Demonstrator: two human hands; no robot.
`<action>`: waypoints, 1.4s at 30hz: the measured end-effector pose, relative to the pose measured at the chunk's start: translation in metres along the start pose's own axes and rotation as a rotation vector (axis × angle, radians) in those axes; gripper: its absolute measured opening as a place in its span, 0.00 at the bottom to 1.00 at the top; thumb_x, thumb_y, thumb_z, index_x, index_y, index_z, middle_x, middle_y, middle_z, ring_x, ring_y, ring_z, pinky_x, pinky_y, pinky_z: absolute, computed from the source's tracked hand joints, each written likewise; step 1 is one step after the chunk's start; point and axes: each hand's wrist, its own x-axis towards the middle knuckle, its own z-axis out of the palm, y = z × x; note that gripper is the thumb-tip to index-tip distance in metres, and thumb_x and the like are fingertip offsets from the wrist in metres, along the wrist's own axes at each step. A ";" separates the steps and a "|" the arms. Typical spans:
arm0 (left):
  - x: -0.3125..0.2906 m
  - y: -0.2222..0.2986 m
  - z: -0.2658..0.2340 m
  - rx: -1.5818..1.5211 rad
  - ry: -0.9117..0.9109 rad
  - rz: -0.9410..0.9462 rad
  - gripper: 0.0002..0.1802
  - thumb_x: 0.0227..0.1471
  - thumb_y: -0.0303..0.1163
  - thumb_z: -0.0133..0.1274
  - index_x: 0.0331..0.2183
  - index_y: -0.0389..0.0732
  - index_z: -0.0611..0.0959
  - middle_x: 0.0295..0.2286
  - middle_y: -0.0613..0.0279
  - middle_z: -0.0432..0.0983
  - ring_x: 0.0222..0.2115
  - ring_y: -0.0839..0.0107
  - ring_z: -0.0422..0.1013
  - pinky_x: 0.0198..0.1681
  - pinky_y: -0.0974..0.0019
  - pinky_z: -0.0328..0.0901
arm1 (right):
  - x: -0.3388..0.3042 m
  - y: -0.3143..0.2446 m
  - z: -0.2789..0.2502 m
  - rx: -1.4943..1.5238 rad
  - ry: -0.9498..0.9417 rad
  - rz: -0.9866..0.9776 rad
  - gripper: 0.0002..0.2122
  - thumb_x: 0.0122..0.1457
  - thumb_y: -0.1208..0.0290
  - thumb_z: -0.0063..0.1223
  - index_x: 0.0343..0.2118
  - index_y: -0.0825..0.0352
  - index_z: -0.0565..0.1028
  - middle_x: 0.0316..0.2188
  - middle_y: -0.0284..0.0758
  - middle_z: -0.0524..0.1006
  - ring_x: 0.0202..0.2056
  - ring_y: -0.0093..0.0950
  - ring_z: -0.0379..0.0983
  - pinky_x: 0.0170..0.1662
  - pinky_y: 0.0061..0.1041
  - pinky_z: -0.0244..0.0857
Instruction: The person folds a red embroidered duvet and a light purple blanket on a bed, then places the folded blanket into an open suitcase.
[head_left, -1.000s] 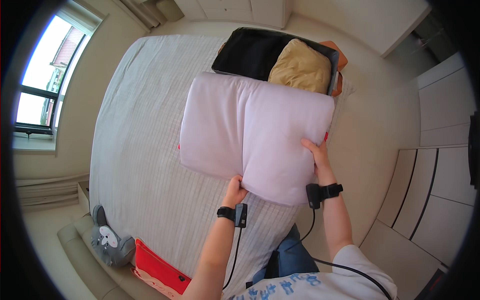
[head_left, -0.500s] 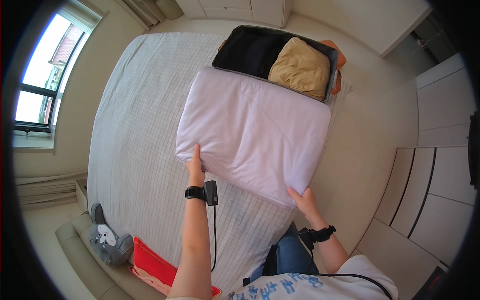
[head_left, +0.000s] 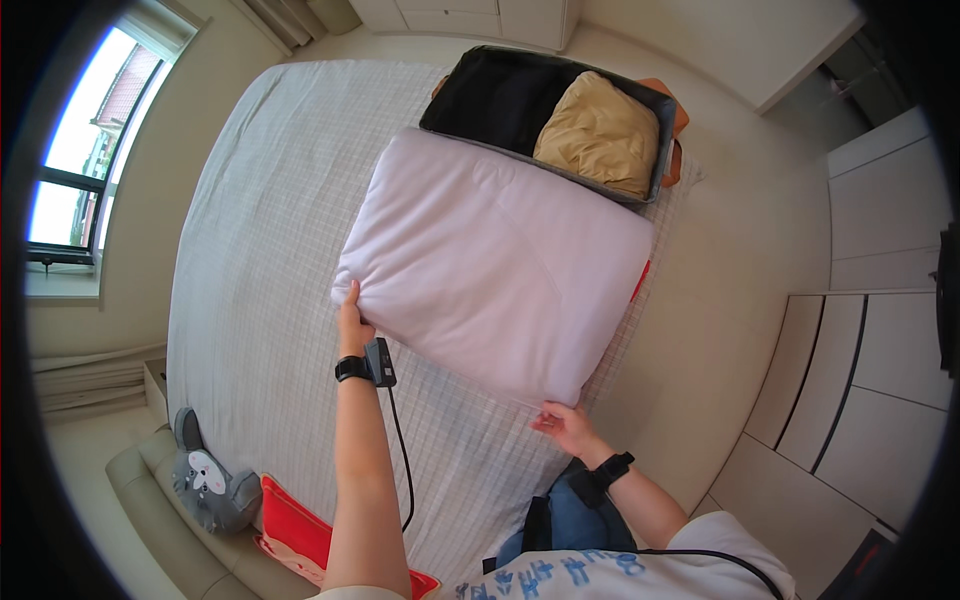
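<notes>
A thick, folded pale pinkish-white quilt (head_left: 490, 270) lies on the bed, its far edge against an open storage box. My left hand (head_left: 355, 318) is closed on its near left corner, thumb on top, and creases run from that grip. At the near right corner, my right hand (head_left: 568, 430) pinches the edge between thumb and forefinger, while its other fingers spread out below the edge. Something red (head_left: 641, 281) peeks out from under the quilt's right side; what it is stays hidden.
The grey-rimmed storage box (head_left: 612, 196) holds black fabric (head_left: 500, 98) and a puffy tan bundle (head_left: 600, 135). A checked sheet (head_left: 260, 210) covers the bed. A grey plush toy (head_left: 215, 488) and red cushion (head_left: 295, 525) sit at lower left, cabinets (head_left: 880, 370) at right.
The quilt's near edge has shifted left and slightly turned, with both hands moving left. My right hand's fingers have spread, and the red thing has come into view at the right side.
</notes>
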 end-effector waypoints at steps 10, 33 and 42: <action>0.014 -0.068 -0.046 0.194 0.233 0.143 0.32 0.47 0.35 0.51 0.49 0.28 0.59 0.48 0.47 0.58 0.50 0.56 0.57 0.50 0.57 0.56 | -0.014 -0.051 -0.011 -0.212 0.258 -0.167 0.14 0.43 0.84 0.42 0.36 0.72 0.66 0.30 0.39 0.70 0.32 0.30 0.68 0.33 0.29 0.67; -0.095 -0.115 0.089 1.719 0.103 0.758 0.41 0.43 0.62 0.43 0.56 0.62 0.52 0.57 0.51 0.22 0.55 0.37 0.21 0.43 0.22 0.32 | 0.043 -0.064 0.082 -2.057 0.526 -0.876 0.36 0.40 0.43 0.54 0.54 0.32 0.52 0.60 0.39 0.34 0.58 0.54 0.27 0.45 0.71 0.30; -0.168 -0.164 0.005 1.654 0.037 0.794 0.30 0.53 0.47 0.36 0.57 0.56 0.51 0.58 0.57 0.36 0.58 0.53 0.37 0.50 0.30 0.31 | 0.011 -0.009 0.045 -2.224 0.331 -1.068 0.23 0.51 0.55 0.46 0.52 0.35 0.59 0.60 0.35 0.39 0.58 0.52 0.28 0.51 0.65 0.28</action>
